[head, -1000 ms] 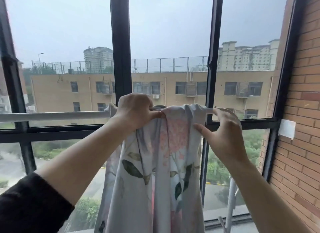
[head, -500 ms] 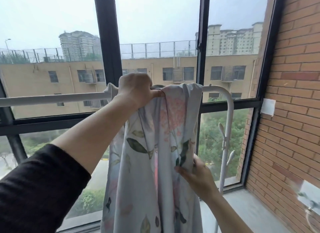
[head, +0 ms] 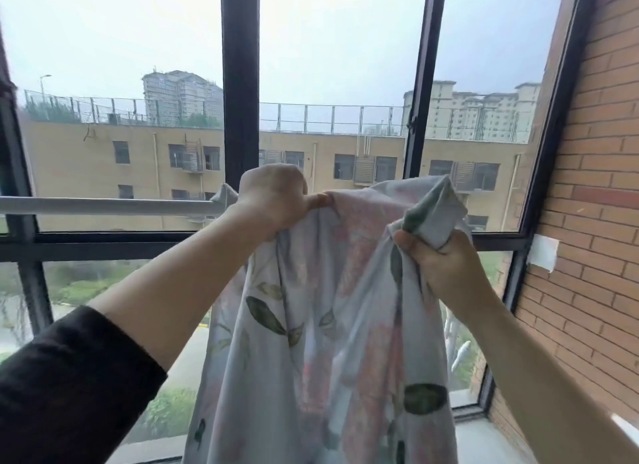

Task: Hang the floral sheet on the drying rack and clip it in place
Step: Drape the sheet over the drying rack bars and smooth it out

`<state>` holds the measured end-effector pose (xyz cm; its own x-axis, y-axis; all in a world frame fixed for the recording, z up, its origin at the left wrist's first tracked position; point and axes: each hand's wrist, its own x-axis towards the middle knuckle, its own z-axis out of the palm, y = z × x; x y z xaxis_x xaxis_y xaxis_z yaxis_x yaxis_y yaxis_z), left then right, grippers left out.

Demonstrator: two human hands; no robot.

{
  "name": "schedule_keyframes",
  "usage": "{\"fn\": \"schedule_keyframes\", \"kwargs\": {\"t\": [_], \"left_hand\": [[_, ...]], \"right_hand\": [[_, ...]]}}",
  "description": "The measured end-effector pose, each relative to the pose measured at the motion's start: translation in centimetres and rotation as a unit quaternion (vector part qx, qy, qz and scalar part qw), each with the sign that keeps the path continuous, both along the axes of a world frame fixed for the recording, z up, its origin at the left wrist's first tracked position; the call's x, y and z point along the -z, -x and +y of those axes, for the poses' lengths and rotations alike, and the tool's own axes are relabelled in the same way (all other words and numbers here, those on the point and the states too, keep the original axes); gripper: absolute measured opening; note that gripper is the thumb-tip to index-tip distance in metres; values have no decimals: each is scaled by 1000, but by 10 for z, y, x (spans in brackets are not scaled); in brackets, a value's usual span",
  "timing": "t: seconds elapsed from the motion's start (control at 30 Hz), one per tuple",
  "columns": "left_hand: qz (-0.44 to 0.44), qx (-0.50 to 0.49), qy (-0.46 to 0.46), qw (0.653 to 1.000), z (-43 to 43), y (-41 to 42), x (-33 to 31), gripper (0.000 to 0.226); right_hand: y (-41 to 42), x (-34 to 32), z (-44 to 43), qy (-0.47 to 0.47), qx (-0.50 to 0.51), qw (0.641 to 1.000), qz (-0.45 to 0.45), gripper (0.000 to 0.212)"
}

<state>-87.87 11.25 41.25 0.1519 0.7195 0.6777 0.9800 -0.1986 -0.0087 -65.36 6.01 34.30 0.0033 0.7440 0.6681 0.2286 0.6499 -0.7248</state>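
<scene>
Floral sheet (head: 332, 325) over one rack bar (head: 103, 206), gripped by two hands: left hand (head: 273, 195), right hand (head: 442, 259)

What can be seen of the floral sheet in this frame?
The floral sheet is thin, pale fabric printed with pink blooms and green leaves. It drapes bunched over the white rack rail and hangs down past the frame's bottom edge. The left hand grips it at the rail; the right hand holds up a gathered fold.
</scene>
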Motion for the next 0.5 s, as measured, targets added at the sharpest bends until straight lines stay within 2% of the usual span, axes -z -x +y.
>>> {"fn": "schedule_keyframes", "kwargs": {"t": [0.07,0.13,0.2,0.27,0.37,0.43,0.5], "left_hand": [[-11,-4,8,1000,1,7,-1,66],[-16,-10,13,1000,1,14,-2,68],[-17,-22,11,1000,-1,19,-1,69],[-14,-37,-9,999,-3,20,0,70],[0,-67,-51,996,-6,22,5,68],[0,-79,-68,995,-5,24,8,61],[2,-89,-82,993,-5,24,10,55]], "right_hand": [[1,-33,13,-34,-16,999,14,15],[7,-66,27,-59,-70,996,14,26],[19,-93,43,-61,-136,988,28,35],[33,-108,64,-52,-180,980,63,33],[45,-100,105,-23,-155,986,50,13],[43,-85,128,15,-157,987,6,13],[35,-79,137,69,-205,976,-22,15]]}}
